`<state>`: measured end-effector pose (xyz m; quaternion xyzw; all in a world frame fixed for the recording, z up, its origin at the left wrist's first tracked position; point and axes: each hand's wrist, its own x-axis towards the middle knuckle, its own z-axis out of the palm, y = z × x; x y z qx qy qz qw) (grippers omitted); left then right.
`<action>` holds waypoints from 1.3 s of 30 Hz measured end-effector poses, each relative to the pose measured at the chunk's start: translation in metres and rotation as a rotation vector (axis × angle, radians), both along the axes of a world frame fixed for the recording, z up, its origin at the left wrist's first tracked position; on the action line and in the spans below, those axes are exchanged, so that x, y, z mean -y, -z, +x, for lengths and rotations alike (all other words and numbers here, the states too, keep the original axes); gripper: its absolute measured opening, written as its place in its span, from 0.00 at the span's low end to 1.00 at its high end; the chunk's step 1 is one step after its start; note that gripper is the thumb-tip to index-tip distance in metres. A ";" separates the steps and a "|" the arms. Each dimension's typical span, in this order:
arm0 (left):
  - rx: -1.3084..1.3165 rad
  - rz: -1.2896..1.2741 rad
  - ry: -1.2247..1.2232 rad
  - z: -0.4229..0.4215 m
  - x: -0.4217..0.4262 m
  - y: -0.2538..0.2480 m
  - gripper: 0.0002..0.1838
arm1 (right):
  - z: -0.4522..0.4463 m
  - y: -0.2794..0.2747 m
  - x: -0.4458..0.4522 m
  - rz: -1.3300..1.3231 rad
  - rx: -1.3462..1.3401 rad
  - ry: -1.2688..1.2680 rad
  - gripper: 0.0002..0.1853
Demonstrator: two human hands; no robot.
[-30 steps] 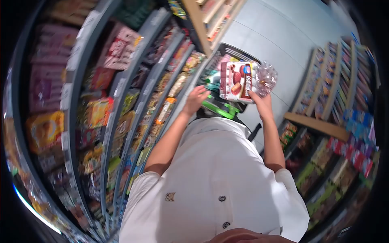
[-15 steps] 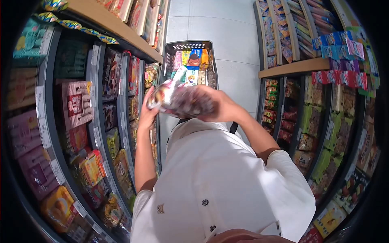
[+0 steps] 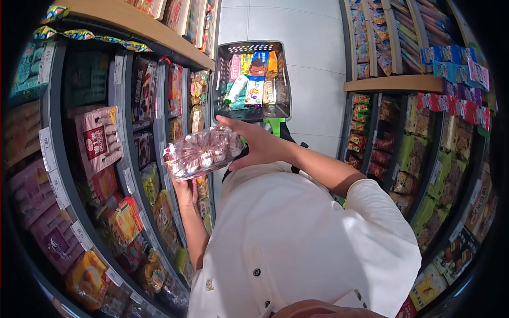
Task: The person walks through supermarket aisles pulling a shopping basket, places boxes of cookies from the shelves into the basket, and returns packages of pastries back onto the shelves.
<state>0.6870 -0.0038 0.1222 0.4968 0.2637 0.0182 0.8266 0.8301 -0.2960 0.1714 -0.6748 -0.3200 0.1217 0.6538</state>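
Observation:
A clear plastic pack of reddish-brown and white pieces (image 3: 204,151) is held between both hands, in front of the left shelves. My left hand (image 3: 185,190) supports it from beneath at its near left end, fingers partly hidden by the pack. My right hand (image 3: 260,142) grips its right end, thumb at the upper edge. Just beyond the hands stands a dark basket (image 3: 254,113) with a green handle part (image 3: 274,126). Inside it lie several packs, among them a blue one (image 3: 258,66), a white one (image 3: 255,91) and a green-and-white one (image 3: 236,89).
Shelves of packaged snacks with price labels (image 3: 55,180) line the left side. More snack shelves (image 3: 413,159) stand on the right, under a wooden ledge (image 3: 395,84) with hanging red packets (image 3: 456,108). Pale tiled floor (image 3: 313,95) runs between them.
The pack has gone from over the basket down and left, turning so its clear side faces up. My left hand has closed on it from being empty. The view has swung round.

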 end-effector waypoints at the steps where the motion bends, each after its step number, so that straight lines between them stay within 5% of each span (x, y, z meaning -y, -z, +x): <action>1: 0.012 0.013 -0.047 -0.006 0.000 0.008 0.61 | 0.001 0.003 -0.004 -0.017 -0.043 -0.005 0.57; 2: -0.014 0.023 -0.033 -0.014 -0.005 0.014 0.61 | 0.002 0.005 -0.003 -0.071 -0.246 -0.103 0.57; 15: -0.064 -0.037 -0.119 -0.062 -0.011 0.016 0.58 | -0.001 0.027 -0.033 -0.230 -0.217 -0.215 0.49; 18: -0.031 -0.019 -0.062 -0.056 -0.012 0.013 0.45 | -0.004 0.040 -0.050 -0.169 -0.223 -0.211 0.42; 20: -0.107 0.272 -0.059 -0.054 -0.019 0.011 0.46 | -0.007 0.040 -0.059 -0.206 -0.221 -0.184 0.39; 29: -0.107 0.625 -0.220 -0.072 -0.052 0.065 0.44 | 0.010 0.034 -0.148 -0.271 0.083 -0.303 0.41; 33: -0.056 0.646 -0.307 -0.063 -0.078 0.086 0.45 | 0.028 0.037 -0.203 -0.294 0.232 -0.410 0.37; 34: -0.010 0.213 -0.449 -0.056 -0.070 0.067 0.46 | 0.032 0.042 -0.217 -0.315 0.293 -0.432 0.36; 35: -0.007 0.210 -0.451 -0.054 -0.075 0.073 0.46 | 0.037 0.047 -0.231 -0.335 0.355 -0.454 0.34; 38: -0.064 0.875 -0.271 -0.038 -0.100 0.083 0.36 | 0.048 0.066 -0.266 -0.305 0.413 -0.466 0.33; 39: -0.063 0.875 -0.273 -0.036 -0.108 0.090 0.36 | 0.051 0.073 -0.276 -0.275 0.447 -0.468 0.33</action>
